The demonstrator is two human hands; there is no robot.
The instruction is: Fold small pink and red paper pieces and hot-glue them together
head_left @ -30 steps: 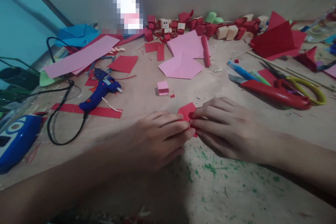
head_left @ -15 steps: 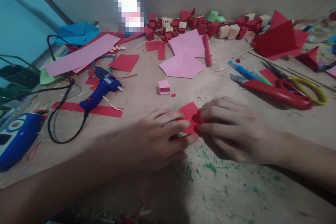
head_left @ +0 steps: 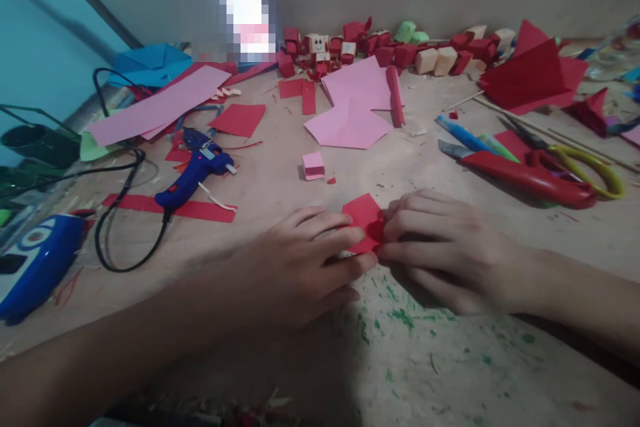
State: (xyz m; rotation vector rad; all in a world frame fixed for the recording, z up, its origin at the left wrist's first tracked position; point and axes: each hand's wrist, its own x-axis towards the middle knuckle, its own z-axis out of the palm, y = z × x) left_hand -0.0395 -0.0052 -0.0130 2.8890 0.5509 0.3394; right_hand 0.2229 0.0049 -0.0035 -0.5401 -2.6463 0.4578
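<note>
A small piece of red paper lies between my hands at the middle of the table. My left hand has its fingers over the paper's left part, pressing it. At the right edge of the same paper, the curled fingers of my right hand grip it; the thumb side is partly hidden. Just beyond my hands sits a small pink paper box, with a tiny red scrap beside it. Pink paper sheets lie farther back.
At left are a blue hot glue gun with a looping black cord, a red strip and a blue-and-white tool. At right lie a red-handled knife and yellow-handled scissors. Several paper blocks line the wall.
My right hand has shifted very slightly along the red paper's right edge, and its fingertips sit a little differently. My left hand stays on the paper. The view has moved a touch.
</note>
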